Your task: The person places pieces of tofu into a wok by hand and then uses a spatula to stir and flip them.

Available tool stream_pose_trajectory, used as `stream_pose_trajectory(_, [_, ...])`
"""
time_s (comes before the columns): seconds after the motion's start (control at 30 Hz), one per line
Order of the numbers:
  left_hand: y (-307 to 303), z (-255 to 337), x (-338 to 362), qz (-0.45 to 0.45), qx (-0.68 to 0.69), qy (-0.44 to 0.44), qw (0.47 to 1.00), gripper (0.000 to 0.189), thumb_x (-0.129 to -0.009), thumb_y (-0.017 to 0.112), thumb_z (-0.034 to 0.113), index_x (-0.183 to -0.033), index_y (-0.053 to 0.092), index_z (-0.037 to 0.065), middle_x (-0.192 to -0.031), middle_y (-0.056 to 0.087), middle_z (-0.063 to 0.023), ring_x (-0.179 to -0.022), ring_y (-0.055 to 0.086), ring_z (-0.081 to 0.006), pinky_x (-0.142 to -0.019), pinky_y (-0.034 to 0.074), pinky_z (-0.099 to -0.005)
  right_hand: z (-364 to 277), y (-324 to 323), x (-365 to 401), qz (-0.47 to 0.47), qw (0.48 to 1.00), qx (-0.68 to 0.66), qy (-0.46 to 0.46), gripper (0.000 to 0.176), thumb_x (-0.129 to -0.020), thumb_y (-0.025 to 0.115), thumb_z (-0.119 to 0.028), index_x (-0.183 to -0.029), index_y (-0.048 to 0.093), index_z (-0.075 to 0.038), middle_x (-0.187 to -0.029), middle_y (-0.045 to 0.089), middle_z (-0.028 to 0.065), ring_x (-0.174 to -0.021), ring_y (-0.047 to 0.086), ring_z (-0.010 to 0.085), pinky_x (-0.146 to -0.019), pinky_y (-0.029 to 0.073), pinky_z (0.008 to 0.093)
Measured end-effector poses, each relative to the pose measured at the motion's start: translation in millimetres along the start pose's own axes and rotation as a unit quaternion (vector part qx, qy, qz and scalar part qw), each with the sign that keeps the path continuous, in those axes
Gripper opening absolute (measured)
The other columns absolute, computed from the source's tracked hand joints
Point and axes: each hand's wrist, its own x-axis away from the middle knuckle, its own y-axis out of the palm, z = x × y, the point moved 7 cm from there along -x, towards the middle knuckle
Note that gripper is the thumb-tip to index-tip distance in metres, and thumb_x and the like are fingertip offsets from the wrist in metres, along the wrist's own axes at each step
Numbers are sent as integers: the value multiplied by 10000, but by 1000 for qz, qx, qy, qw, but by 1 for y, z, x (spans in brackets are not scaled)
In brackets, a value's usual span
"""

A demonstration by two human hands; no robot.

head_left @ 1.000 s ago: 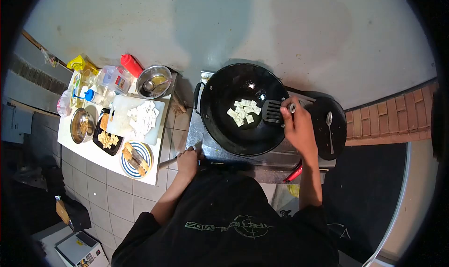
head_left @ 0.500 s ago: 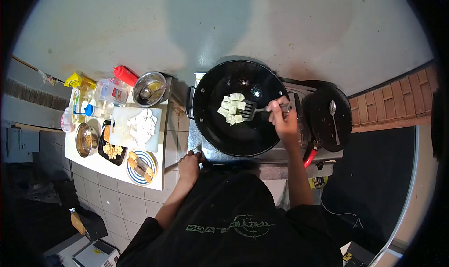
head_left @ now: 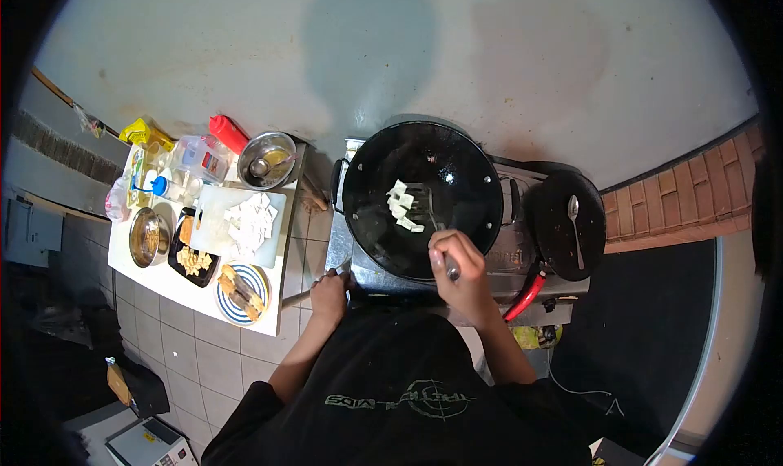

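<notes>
A black wok with two side handles sits on the stove. Pale white tofu-like chunks lie left of its middle. My right hand, above the wok's near right rim, is closed around the handle of a slotted metal spatula. The spatula's head is against the right side of the chunks, partly blurred. Left of the wok, my left hand has its fingers curled over the front corner of the stove.
On the left table stand a cutting board with white pieces, a steel bowl holding a ladle, a black tray, a striped plate and a red bottle. A red-handled pan holding a spoon is right.
My right hand has moved left and closer to my body, swinging the spatula to point away from me. The chunks, formerly a compact heap, now show as a narrower, curved group. My left hand stays put.
</notes>
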Motion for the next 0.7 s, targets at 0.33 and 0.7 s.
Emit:
stream_pose_trajectory(0.33, [8,-5,0,19,15,1,1000,163,-915,589,256,-944,715,157,-922,669,-101,-827,698,-315,-750,537,-466,-42,5,25,-72,993,81,-49,191,-773,710,38,-865,547,-7,-913,595,115,-792,580,299,-720,491,394])
stream_pose_trajectory(0.7, [5,-4,1,51,12,11,999,124,-892,602,229,-895,719,188,-887,655,-115,-803,686,-338,-702,538,-469,-41,-19,14,-64,996,63,-29,214,-781,710,51,-872,523,-1,-891,584,131,-801,596,315,-708,487,378])
